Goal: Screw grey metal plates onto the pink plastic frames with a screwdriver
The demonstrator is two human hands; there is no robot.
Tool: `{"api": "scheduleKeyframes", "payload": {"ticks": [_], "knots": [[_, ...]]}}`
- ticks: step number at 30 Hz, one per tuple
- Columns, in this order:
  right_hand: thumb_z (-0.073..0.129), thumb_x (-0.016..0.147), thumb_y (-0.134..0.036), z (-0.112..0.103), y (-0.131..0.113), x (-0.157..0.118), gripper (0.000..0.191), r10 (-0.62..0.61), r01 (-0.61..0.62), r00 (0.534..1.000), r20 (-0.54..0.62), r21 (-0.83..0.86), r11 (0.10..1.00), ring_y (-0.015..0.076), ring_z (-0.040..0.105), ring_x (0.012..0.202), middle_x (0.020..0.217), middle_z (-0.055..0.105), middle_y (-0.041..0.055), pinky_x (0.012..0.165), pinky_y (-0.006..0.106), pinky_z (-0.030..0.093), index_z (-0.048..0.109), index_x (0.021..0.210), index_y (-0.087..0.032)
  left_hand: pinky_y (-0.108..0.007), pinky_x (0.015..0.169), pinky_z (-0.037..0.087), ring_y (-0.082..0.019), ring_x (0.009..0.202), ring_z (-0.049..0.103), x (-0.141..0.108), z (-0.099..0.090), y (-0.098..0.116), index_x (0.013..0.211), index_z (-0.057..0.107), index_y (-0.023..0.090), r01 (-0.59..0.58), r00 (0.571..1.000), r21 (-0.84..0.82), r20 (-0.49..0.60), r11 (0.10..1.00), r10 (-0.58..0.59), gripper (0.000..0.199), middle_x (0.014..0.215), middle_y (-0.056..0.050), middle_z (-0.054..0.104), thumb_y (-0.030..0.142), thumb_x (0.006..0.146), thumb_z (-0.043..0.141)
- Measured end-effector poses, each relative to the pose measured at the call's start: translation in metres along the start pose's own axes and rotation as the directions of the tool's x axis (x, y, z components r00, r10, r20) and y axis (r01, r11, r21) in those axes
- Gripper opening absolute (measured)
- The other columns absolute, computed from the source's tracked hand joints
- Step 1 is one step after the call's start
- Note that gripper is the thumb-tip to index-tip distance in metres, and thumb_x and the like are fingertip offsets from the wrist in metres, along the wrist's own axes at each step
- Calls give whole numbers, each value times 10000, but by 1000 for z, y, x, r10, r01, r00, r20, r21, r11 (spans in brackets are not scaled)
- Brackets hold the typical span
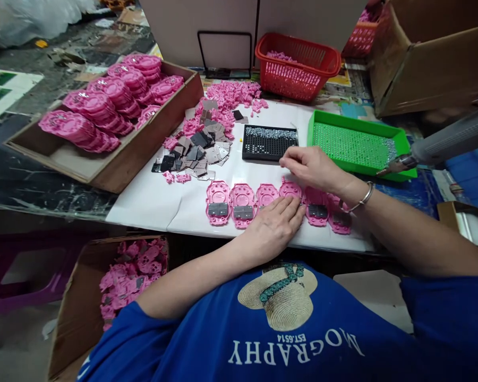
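A row of pink plastic shells (218,193) lies along the front of the white work sheet, several with a dark grey plate (244,212) on their lower part. My left hand (276,225) lies flat over the middle shells, fingers stretched out, hiding parts of them. Above the row, my right hand (313,165) is closed in a pinch; whatever is between its fingertips is too small to make out. Those fingertips are near the lower right corner of a black perforated tray (269,151), where small silvery screws (271,132) are gathered along the far side.
A green tray (342,138) of screws sits right of the black one, below a powered screwdriver (430,146). Loose plates (201,154) and small pink pieces (233,95) are piled leftward. Stacked shells fill a wooden tray (143,143); a red basket (302,71) stands behind.
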State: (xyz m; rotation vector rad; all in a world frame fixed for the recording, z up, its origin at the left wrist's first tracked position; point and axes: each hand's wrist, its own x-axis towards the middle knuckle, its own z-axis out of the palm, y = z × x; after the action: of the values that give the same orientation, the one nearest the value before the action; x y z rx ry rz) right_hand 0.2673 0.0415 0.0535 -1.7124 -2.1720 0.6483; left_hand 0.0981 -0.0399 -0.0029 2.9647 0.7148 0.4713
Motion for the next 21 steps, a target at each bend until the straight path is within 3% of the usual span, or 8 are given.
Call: {"api": "scheduleKeyframes", "payload": {"ticks": [4,7,10,13,15,17,20,21], "knots": [[512,904,-305,-5,-20,10,211,-100,121,959,-266,65,991,127,488,657,738,629,31,662,271,364,620,801,-155,-403,1144,409,-283,1346,506,-2,1,2,1376,487,25,-4,999,29,-38,1000,5,430,1434,-209,521,138,965,428],[502,910,-245,-2,-34,40,170,-176,186,946,-273,12,982,153,542,743,843,674,55,729,285,396,647,900,-157,-397,1129,421,-278,1322,530,-2,0,2,1367,495,27,-14,999,76,-50,997,18,423,1408,-204,548,146,969,411],[497,899,-171,-1,-42,82,190,-201,178,949,-242,-113,978,189,581,876,968,689,88,823,313,426,669,976,-150,-404,1127,418,-291,1319,532,-3,-2,2,1374,493,32,-31,998,121,-44,992,36,436,1414,-201,544,165,962,435],[457,931,-142,-18,-41,125,253,-200,154,939,-278,-180,972,196,581,1028,1124,664,137,928,307,424,662,1070,-89,-409,1128,416,-302,1320,532,-4,-8,0,1358,518,47,-50,996,144,-65,988,60,430,1429,-192,534,192,958,462],[412,968,-148,-40,-34,151,299,-160,63,917,-365,-265,962,172,552,1133,1214,630,124,992,281,382,631,1157,-72,-423,1125,419,-304,1305,544,-7,-13,-3,1335,545,59,-84,987,147,-122,985,103,407,1418,-179,550,215,967,467],[318,1000,-136,-63,-22,175,364,-40,-112,899,-436,-317,942,172,517,1223,1264,598,116,1030,301,347,595,1221,-56,-431,1118,427,-294,1278,566,-11,-17,-8,1308,570,75,-118,970,130,-197,985,142,380,1388,-156,583,227,974,476],[351,1035,-297,-88,5,206,370,86,-235,909,-408,-330,914,209,582,1174,1259,597,98,1031,400,442,630,1157,-87,-419,1102,454,-267,1246,589,-22,-24,-16,1258,603,98,-136,946,48,-291,990,144,330,1344,-125,624,210,964,504],[174,1054,-306,-92,15,214,540,136,-272,916,-378,-333,903,210,594,1154,1269,574,67,1020,364,433,647,1135,-58,-414,1096,464,-260,1238,595,-27,-26,-19,1240,611,99,-131,940,15,-315,991,129,315,1329,-122,634,200,959,509]]}}
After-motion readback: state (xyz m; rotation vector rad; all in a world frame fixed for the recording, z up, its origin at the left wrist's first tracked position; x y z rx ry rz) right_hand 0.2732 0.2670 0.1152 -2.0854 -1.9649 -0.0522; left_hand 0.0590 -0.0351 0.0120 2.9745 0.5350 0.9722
